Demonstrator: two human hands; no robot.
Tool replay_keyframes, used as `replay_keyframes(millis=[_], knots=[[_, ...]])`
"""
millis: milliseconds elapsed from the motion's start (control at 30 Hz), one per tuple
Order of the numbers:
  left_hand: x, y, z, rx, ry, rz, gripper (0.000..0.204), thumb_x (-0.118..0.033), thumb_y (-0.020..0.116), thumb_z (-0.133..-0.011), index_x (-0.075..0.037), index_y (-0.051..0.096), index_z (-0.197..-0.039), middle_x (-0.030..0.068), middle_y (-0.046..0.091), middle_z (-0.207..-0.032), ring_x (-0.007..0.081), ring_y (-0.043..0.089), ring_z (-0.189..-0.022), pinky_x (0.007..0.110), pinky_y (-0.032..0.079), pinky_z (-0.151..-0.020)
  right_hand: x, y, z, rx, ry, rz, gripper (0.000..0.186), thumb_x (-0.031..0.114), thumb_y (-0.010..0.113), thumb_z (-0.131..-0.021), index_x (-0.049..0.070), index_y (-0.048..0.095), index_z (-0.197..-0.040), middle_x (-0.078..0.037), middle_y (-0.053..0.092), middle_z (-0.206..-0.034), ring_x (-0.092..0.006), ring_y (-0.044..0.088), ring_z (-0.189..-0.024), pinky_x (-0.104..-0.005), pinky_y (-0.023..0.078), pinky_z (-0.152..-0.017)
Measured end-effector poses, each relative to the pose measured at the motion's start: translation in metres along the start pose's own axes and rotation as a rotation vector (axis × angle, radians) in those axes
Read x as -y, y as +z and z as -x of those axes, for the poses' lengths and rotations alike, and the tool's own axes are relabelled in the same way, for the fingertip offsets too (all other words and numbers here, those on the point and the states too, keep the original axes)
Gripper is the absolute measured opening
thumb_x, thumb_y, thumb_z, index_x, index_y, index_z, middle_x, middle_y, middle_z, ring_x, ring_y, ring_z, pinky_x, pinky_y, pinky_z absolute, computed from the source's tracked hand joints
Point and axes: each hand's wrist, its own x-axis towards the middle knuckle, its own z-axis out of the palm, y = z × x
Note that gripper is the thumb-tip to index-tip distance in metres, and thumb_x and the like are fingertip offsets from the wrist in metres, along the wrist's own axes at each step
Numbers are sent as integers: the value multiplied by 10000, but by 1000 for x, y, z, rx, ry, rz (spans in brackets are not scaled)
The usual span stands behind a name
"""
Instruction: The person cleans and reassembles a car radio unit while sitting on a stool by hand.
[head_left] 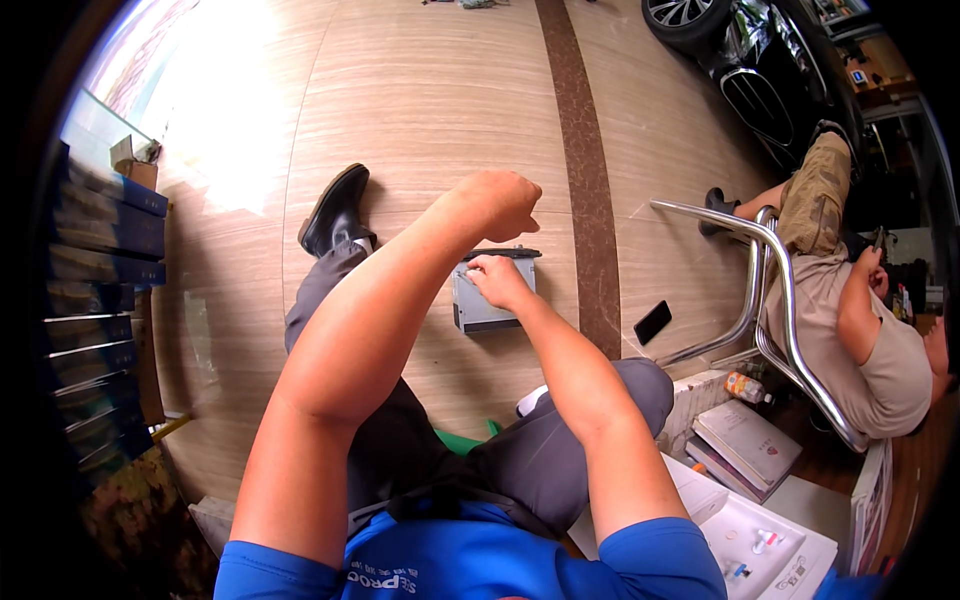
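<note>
A grey metal box-shaped unit (477, 312) with a black strip along its far edge rests on the tiled floor between my feet. My right hand (497, 282) lies over its top, fingers bent and gripping near its left side. Beyond and above the unit, my left hand (500, 205) is raised with its fingers curled into a fist. The back of that hand faces me, so anything inside it is hidden.
A black phone (653, 323) lies on the floor at right, near a chrome tubular chair frame (752, 290). Another person (850, 320) sits beyond it by a black car (765, 85). Stacked blue boxes (110, 225) line the left. Books (745, 445) and a white tray (755, 520) sit lower right.
</note>
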Motion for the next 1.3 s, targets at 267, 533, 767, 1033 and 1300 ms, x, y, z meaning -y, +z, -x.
replay_keyframes(millis=[267,533,767,1033,1300], knots=[[1,2,-3,-6,8,4,459,-330,632,-895,-41,558,-1245,192,660,-1090,356,609,-1064,450,492,-893,-6,1,-1,43,-34,-14,310,197,606,-865,41,677,-1123,-189,686,-1048,-289,664,-1005,-353,503,-886],[3,2,1,-2,-14,3,456,-334,632,-894,-49,561,-1243,185,661,-1090,354,609,-1064,449,492,-895,12,-1,1,81,44,53,273,215,585,-877,56,697,-1069,-170,688,-1043,-327,648,-1013,-394,499,-908],[-1,1,-1,-11,0,4,464,-330,630,-896,-58,554,-1263,180,656,-1105,346,602,-1080,451,490,-896,-4,3,-2,108,99,-93,297,222,597,-871,67,689,-1108,-170,674,-1098,-312,638,-1053,-382,494,-927],[6,11,-4,-63,3,18,332,-315,655,-880,-53,629,-1082,152,667,-1065,331,624,-1024,449,511,-841,11,2,1,120,110,-10,288,219,597,-868,54,691,-1084,-190,677,-1058,-339,646,-998,-394,502,-894],[3,10,-5,-70,11,28,332,-300,644,-885,-48,615,-1099,162,663,-1066,340,621,-1027,455,507,-844,-4,9,0,70,46,-123,278,209,578,-883,39,689,-1073,-189,679,-1049,-347,639,-1000,-412,499,-890]])
